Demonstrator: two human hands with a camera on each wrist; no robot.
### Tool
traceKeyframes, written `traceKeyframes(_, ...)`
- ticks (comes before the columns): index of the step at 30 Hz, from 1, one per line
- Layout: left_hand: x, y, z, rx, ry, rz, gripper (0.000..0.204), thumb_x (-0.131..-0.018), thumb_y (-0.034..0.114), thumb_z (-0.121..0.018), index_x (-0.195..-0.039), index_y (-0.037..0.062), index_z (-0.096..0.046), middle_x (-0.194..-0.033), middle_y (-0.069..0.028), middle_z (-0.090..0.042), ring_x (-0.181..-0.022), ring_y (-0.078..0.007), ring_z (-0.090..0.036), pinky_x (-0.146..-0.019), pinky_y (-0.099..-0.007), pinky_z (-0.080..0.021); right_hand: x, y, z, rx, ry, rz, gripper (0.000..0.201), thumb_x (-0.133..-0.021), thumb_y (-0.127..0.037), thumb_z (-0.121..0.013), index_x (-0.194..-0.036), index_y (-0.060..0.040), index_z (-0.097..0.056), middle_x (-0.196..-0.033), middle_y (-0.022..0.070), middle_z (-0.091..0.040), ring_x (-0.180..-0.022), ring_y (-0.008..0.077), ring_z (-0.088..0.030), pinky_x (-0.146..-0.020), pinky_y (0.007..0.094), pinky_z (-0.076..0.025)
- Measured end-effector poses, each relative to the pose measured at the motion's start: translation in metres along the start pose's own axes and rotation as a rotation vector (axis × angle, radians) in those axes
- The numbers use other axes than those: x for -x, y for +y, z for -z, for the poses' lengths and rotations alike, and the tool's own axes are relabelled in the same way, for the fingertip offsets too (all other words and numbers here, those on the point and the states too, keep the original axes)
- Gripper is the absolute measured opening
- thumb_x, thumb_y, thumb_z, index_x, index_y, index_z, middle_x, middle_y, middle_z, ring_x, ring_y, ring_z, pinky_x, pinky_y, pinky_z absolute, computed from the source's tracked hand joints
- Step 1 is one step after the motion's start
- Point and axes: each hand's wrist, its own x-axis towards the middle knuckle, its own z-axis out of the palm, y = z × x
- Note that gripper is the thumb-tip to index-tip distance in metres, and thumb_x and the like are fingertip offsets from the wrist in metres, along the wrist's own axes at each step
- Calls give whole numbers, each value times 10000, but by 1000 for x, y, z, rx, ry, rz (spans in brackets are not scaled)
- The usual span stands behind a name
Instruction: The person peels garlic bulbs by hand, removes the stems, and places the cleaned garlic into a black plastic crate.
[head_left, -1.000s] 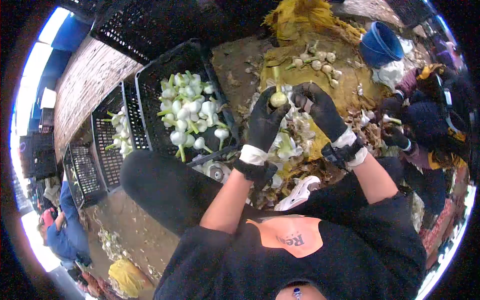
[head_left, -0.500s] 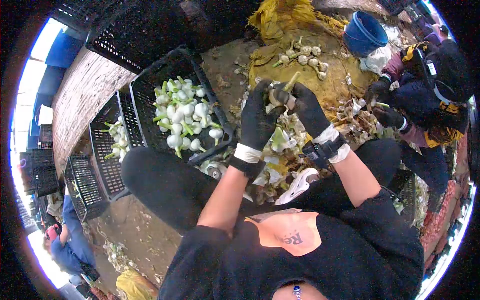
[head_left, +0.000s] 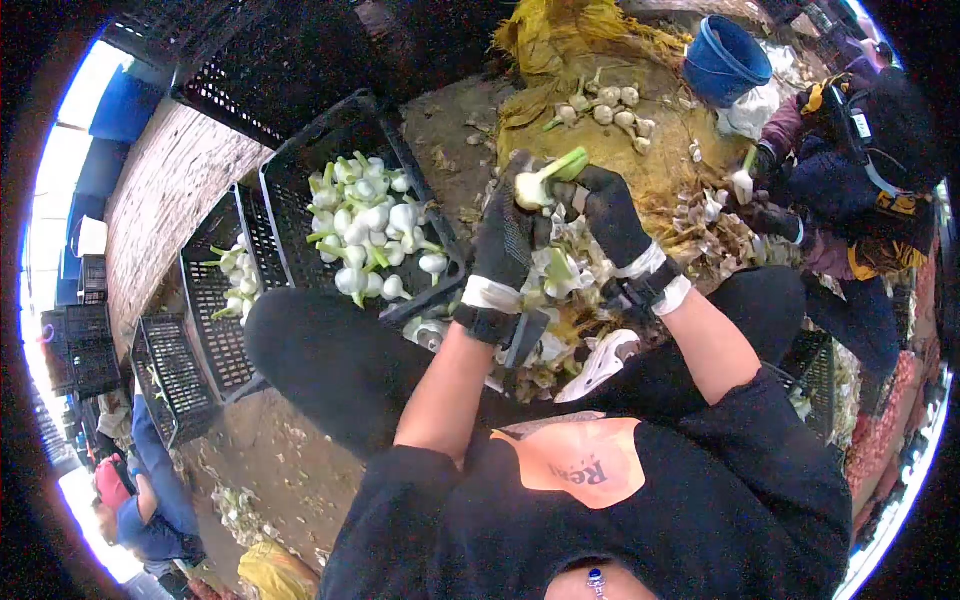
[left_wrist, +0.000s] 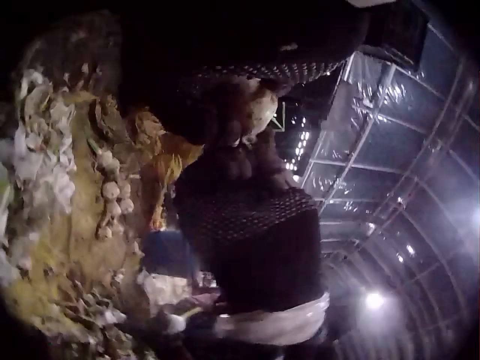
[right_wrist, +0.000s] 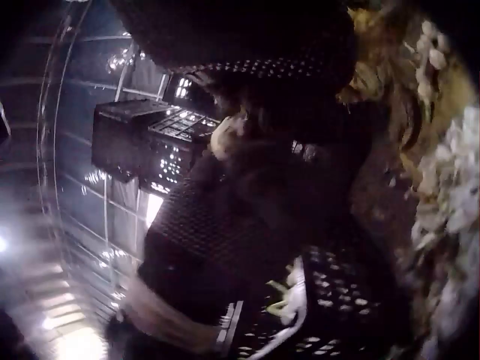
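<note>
Both gloved hands met above the heap of husks (head_left: 560, 300). The left hand (head_left: 505, 240) had its grip curled round a garlic bulb (head_left: 530, 188), green stalk slanting up to the right; the right hand (head_left: 608, 215) pinched it from the other side. A black crate (head_left: 300, 175) of peeled bulbs lay left.

both arms reach forward from the body, bare forearms, elbows bent, wrists close together out in front. left hand (head_left: 503, 245) in a dark glove with a pale cuff, palm turned inward, fingers curled up at the top. right hand (head_left: 608, 215) in a matching glove, strap at the wrist, fingers bent toward the left hand. fingertips of both meet at one spot. wrist views show each gloved hand dark, fingers curled, detail blurred.
</note>
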Motion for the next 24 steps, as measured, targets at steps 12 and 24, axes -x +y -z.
traceKeyframes(12,-1,15,10,-167,111,-111,525,-721,175,-806,-1123,73,-482,-958,-35,-627,-812,-183,-603,-704,-324,-500,9,-20,-12,610,163,588,144,-760,-104,-552,-862,-45,-635,-801,170,-637,-748,356,-615,-670,420,-494)
traceKeyframes(24,5,15,26,385,-209,174,515,-724,43,-766,-1153,61,-481,-1080,-71,-575,-1006,-179,-569,-869,-312,-486,-5,37,36,1029,214,661,248,-820,-154,-577,-1041,-71,-656,-944,165,-668,-832,345,-649,-735,391,-532)
